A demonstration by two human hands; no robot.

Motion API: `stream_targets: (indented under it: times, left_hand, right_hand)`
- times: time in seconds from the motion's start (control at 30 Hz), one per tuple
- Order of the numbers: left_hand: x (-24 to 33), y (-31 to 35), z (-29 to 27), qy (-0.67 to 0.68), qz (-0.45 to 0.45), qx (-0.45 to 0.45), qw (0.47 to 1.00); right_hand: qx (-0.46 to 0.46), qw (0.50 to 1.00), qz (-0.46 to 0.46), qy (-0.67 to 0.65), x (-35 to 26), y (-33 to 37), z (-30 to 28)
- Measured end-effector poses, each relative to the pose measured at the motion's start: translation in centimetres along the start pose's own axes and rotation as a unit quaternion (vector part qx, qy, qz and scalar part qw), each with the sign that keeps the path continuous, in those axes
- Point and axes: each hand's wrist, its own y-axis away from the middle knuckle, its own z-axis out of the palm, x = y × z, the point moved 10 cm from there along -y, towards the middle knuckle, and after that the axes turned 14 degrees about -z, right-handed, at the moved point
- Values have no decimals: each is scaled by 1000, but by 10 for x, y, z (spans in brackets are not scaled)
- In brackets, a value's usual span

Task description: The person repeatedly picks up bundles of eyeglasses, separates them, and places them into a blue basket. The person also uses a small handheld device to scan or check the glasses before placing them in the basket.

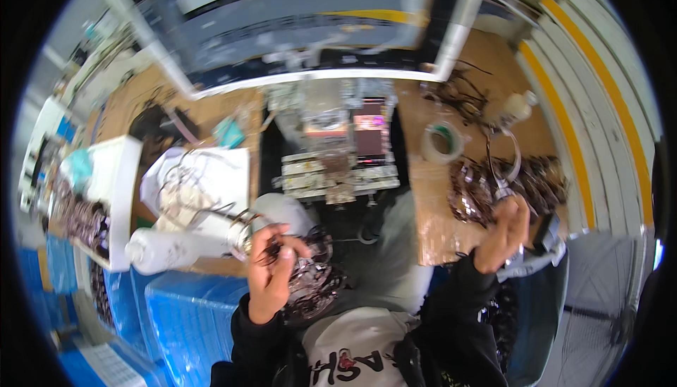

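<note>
My left hand (271, 271) is raised over my lap at the left, thumb and fingers pinched on a small dark brown strip (273, 247). Just below it, a bundle of glossy brown curved pieces (310, 285) rests on my lap. Over the right side of the table, my right hand (502, 235) has its fingers drawn together, and what they hold is blurred. Right beyond its fingertips lie a pale curved tube-like piece (519, 158) and a pile of glossy brown curved pieces (472, 189).
A white bottle (162, 252) lies left, beside white paper (236, 179) and a white tray (127, 175). Ahead are a metal fixture (303, 175) and a lit phone-like screen (371, 130). A tape roll (442, 144) stands right; blue-wrapped boxes (190, 316) are lower left.
</note>
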Motion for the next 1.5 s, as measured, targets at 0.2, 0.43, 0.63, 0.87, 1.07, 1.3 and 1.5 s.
stream_targets:
  times: [0.2,0.43,0.63,0.87,1.07,1.3,1.5]
  left_hand:
    - [7,10,-15,92,-9,-27,995]
    - [2,25,-28,99,-82,-11,992]
    - [-2,34,-13,50,-123,-61,989]
    - [14,50,17,11,-53,-211,976]
    - [16,60,40,-138,58,-245,958]
    - [-6,55,21,-36,-46,-183,981]
    - [-6,48,1,157,-39,-120,979]
  right_hand:
    - [-238,901,-361,33,-131,16,65]
    - [-431,590,-671,-122,-239,94,95]
    - [-400,395,-792,-236,-277,143,78]
    - [-338,467,-762,-295,-282,135,100]
    - [-250,539,-717,-365,-266,116,108]
    - [-349,830,-258,-349,-188,73,160]
    - [-481,791,-57,-373,-149,131,173]
